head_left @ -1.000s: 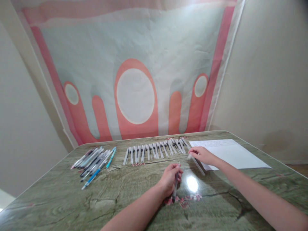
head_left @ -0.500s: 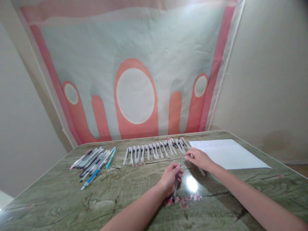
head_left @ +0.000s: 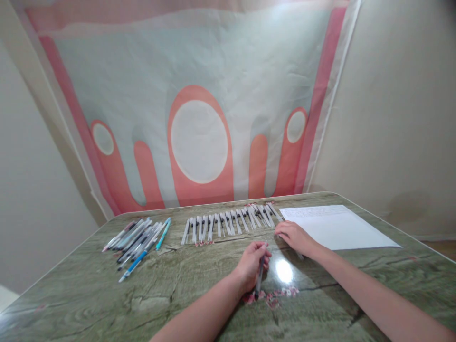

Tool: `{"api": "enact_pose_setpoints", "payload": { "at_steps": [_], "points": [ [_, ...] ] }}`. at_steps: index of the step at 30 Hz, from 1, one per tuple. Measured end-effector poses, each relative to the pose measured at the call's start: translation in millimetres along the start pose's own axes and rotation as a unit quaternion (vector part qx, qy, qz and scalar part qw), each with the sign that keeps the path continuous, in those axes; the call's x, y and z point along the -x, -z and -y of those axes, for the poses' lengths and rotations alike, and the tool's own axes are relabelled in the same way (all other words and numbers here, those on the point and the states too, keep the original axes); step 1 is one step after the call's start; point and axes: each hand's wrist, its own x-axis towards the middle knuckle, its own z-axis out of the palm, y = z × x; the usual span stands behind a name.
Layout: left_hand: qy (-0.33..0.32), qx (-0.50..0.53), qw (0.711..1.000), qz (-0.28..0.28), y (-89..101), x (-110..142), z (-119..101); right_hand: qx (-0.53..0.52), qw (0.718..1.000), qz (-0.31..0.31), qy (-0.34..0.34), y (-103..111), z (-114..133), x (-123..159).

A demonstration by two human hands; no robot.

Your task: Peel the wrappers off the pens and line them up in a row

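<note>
My left hand (head_left: 251, 266) is closed around a slim pen (head_left: 261, 273) with a translucent barrel and a dark lower end, held tilted above the table. To its right, my right hand (head_left: 294, 237) is low over the tabletop with its fingers curled together. A small pale bit shows under its fingertips, too small to name. The end of a clear tube (head_left: 300, 255) sticks out below that hand, which hides the rest of it. Just beyond the hands, several clear pen parts with black pieces (head_left: 230, 222) lie side by side in a row.
A loose pile of pens (head_left: 140, 240) lies on the left, with a blue pen (head_left: 132, 267) at its front. On the right is a white sheet of paper (head_left: 345, 230) with writing along its top. The marbled table (head_left: 107, 304) meets a patterned hanging (head_left: 199, 57) behind.
My right hand has shifted slightly left and lowered toward the table, its fingers curling and covering more of the clear tube. My left hand keeps its hold on the pen, nearly still.
</note>
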Motion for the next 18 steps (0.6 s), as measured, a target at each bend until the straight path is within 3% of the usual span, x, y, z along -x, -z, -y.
{"api": "enact_pose_setpoints", "payload": {
  "at_steps": [11,18],
  "points": [
    [0.011,0.001,1.000,-0.008,1.1,-0.6,0.0,0.031,0.999,-0.010,-0.008,-0.3,-7.1,0.7],
    [0.010,0.055,0.998,0.010,0.0,2.4,-5.0,-0.090,0.994,-0.042,-0.051,11.7,21.1,-3.4]
  ]
}}
